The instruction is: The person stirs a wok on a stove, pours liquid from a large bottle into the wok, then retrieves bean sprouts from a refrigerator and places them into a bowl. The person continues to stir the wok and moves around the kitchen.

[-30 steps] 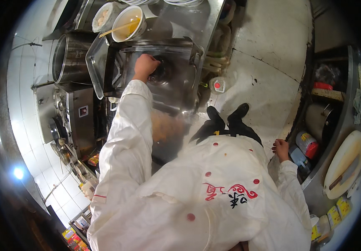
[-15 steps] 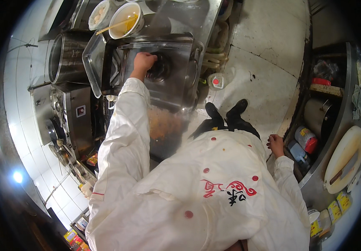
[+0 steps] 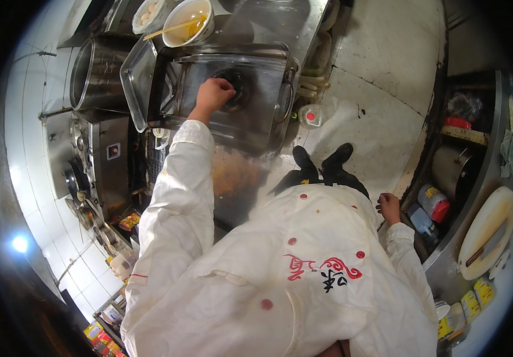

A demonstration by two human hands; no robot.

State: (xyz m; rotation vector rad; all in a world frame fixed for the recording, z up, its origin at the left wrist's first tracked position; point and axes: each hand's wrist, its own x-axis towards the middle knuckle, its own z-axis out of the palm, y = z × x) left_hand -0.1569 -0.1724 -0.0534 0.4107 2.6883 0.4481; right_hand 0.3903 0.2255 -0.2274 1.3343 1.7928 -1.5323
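Observation:
My left hand (image 3: 212, 98) reaches out over a rectangular metal tray (image 3: 194, 123) at the upper middle. Its fingers are pinched together beside a dark round thing (image 3: 238, 102) in the tray. Whatever they grip, if anything, is hidden. I cannot tell whether the dark round thing is a separate object or part of the surface. Low by my right side hangs my right hand (image 3: 389, 208), its fingers curled and nothing visible in them.
Beyond the tray stand a white bowl (image 3: 208, 31) with yellow liquid and chopsticks (image 3: 164, 31), and a container of eggs (image 3: 149, 12). A large steel pot (image 3: 99, 77) is at left. On the floor stands a clear jug (image 3: 310, 117); shelves (image 3: 467, 137) line the right.
The view has shifted a little, so the tray and bowl sit farther right. My left fingertips have moved nearer to me across the dark round thing. My right hand stays almost still.

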